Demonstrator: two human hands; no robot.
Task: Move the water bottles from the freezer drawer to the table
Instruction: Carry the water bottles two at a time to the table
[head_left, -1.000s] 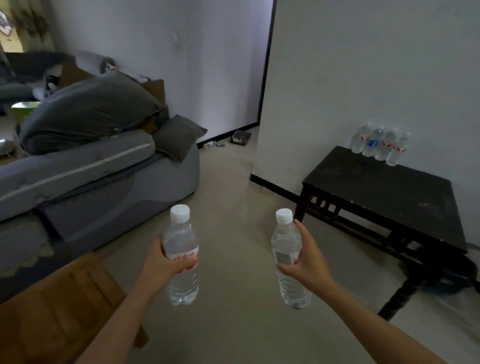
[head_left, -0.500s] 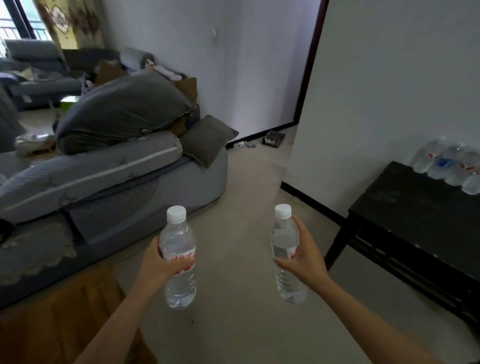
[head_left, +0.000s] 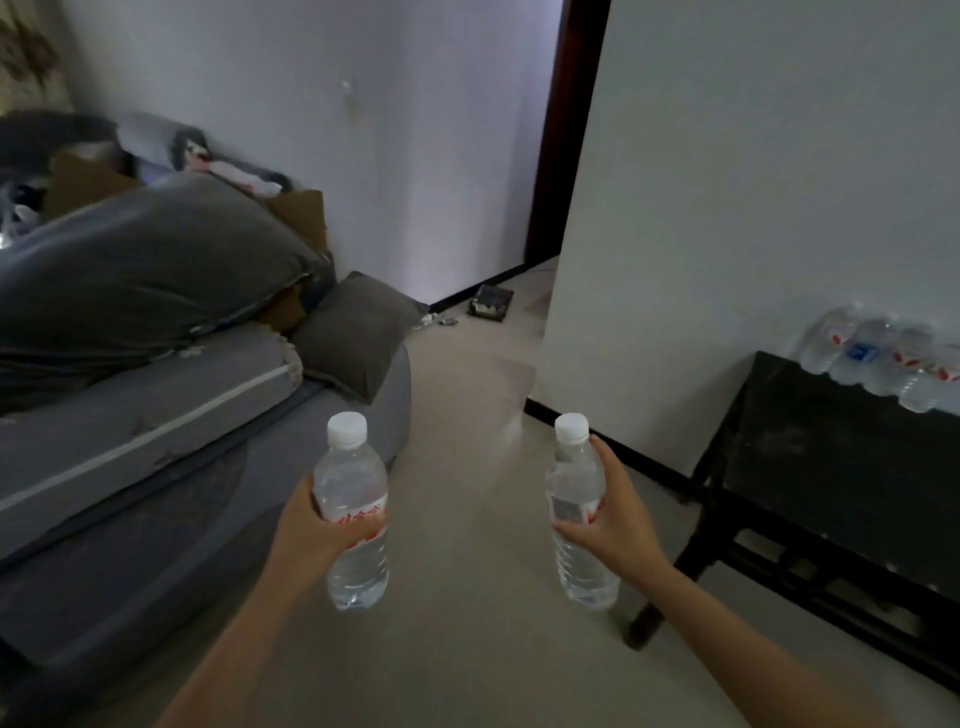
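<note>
Far to the left of the dark worktop (head_left: 831, 467), a grey sofa (head_left: 130, 431) heaped with a large grey cushion (head_left: 145, 275), a smaller cushion (head_left: 358, 332) at its end. Nearer, well left of the worktop and above the pale floor (head_left: 467, 623), left hand (head_left: 319, 538) with fingers (head_left: 361, 530) curled round the red label of a clear, white-capped water bottle (head_left: 350, 478), held upright. Just left of the worktop's near corner, a second water bottle (head_left: 571, 483) of the same kind, gripped at the middle by the right hand (head_left: 621, 519), one finger stretched up toward the cap, the rest wrapped across the label. Both bottles in the air, apart from the worktop. Along the worktop's back edge, against the white wall (head_left: 753, 208), a row of water bottles (head_left: 878, 358) packed side by side, blurred, red labels and one blue.
</note>
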